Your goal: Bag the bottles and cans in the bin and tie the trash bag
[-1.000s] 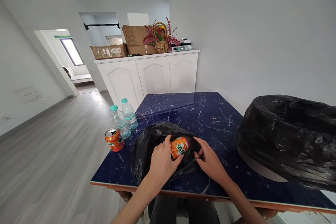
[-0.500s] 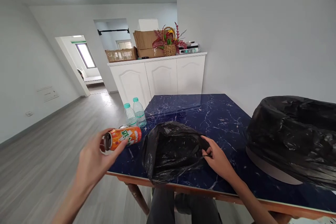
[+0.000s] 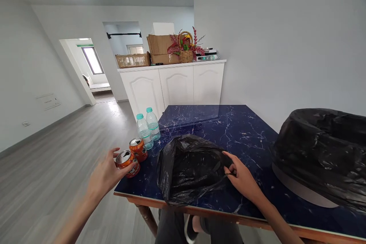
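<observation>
My left hand point(image 3: 105, 173) curves around an upright orange can point(image 3: 134, 169); a second can point(image 3: 140, 151) and two bottles point(image 3: 145, 136) stand just beyond. My right hand point(image 3: 241, 179) pinches the edge of an open black bag point(image 3: 191, 167) on the blue worktop point(image 3: 237, 129). At right, a bag-draped container point(image 3: 300, 189).

Tabletop point(image 3: 206, 120), far half: bare, room for a hand to pass. Strip between cans and black bag point(image 3: 166, 167): narrow. Bag mouth: gaping, approachable from above; right hand point(image 3: 241, 177) blocks its right edge. Left side: front can point(image 3: 131, 169), left hand point(image 3: 104, 173) curved about it; rear can point(image 3: 141, 151) just behind; two bottles point(image 3: 145, 135) beyond. Far right: bulky black-lined bin point(image 3: 309, 152), barring passage.
</observation>
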Available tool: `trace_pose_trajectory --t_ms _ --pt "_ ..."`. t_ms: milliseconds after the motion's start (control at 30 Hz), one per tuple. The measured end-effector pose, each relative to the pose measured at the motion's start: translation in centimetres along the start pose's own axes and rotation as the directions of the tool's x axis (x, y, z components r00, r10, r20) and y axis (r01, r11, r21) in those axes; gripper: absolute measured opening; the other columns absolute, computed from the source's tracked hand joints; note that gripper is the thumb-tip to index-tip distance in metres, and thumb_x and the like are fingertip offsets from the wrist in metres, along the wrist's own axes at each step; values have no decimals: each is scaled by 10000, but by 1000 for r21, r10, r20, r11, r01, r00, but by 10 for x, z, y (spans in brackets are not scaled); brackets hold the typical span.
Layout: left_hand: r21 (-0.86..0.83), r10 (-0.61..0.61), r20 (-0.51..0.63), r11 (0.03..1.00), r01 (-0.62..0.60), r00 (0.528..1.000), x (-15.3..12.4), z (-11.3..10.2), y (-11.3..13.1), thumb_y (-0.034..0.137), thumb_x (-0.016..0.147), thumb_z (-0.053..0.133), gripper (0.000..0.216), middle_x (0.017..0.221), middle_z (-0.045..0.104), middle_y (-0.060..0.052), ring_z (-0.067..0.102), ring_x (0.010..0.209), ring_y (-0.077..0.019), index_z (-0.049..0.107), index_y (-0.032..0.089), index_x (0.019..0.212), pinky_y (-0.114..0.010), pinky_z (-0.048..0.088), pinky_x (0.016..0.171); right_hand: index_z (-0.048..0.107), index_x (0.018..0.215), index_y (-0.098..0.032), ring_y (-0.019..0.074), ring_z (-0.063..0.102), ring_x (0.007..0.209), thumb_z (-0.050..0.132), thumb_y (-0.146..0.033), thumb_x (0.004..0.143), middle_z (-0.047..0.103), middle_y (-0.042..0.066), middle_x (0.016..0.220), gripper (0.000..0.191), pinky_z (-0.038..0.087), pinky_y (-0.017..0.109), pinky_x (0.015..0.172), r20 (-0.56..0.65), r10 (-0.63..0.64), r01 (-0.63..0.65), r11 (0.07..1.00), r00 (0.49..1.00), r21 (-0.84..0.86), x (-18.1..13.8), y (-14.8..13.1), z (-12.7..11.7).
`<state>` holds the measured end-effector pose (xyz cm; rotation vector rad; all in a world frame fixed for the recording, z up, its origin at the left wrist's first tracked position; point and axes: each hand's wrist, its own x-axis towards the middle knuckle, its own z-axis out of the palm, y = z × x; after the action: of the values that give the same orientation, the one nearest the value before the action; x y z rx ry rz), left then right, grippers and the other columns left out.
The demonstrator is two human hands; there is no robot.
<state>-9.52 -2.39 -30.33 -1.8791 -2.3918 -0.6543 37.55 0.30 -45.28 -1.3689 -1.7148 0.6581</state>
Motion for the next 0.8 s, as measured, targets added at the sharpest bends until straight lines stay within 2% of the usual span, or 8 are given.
trace_pose_trajectory --t_ms 167,267,367,467,533,600,700,800 --pt "-5 -22 4 1000 22 1000 4 10 -6 875 744 612 1064 1256 728 -191 749 1000 -396 439 138 1492 -449 558 774 442 1576 -258 206 618 675 508 -443 1036 666 27 874 575 527 354 621 -1 -19 19 1000 1000 4 -2 -4 -2" --pt "-32 -20 11 999 20 1000 -5 12 -7 914 658 659 1266 1304 669 -221 740 945 -367 356 76 1557 -459 582 760 483 1532 -279 184 641 729 514 -431 1035 673 126 1292 521 568 371 670 -38 -59 61 998 998 34 -2 -6 -3" --pt "13 41 -225 999 -39 973 -28 10 5 946 656 635 1285 1288 592 -230 699 965 -379 393 52 1547 -492 593 767 531 1469 -307 144 632 722 501 -414 1051 446 142 1620 433 585 369 687 -85 -100 107 991 991 85 -3 -9 -7" --pt "16 242 -435 965 -262 867 -54 14 32 783 902 558 804 1123 607 -141 669 974 -339 556 138 1382 -464 581 836 624 1342 -309 136 623 694 487 -392 1073 498 127 1574 312 578 350 664 -105 -139 150 983 985 104 -12 -19 -16" --pt "-34 395 -361 900 -435 845 -64 25 54 617 1007 542 516 1099 630 -98 672 926 -276 576 201 1309 -408 577 849 680 1227 -302 143 635 698 469 -359 1084 587 116 1477 262 564 329 649 -102 -172 179 982 980 65 -25 -31 -24" --pt "-60 476 -249 862 -504 843 -64 41 75 557 1025 551 482 1210 646 -109 692 968 -264 534 223 1372 -399 581 874 696 1194 -301 150 666 723 444 -294 1086 671 102 1362 275 564 304 662 -83 -221 224 974 972 24 -42 -46 -31" --pt "-1 491 -104 869 -494 865 -45 68 100 537 983 610 668 1399 627 -197 696 1156 -347 440 163 1510 -486 566 977 649 1320 -313 151 722 728 473 -196 1053 783 60 1120 341 585 255 694 28 -326 324 945 945 42 -72 -70 -37" --pt "82 467 114 875 -477 877 -20 81 113 337 946 637 530 1285 738 -205 727 1149 -400 564 127 1427 -530 551 989 641 1385 -377 191 796 957 627 -214 1019 817 31 1149 401 623 257 865 273 -412 400 911 869 99 -98 -87 -41"
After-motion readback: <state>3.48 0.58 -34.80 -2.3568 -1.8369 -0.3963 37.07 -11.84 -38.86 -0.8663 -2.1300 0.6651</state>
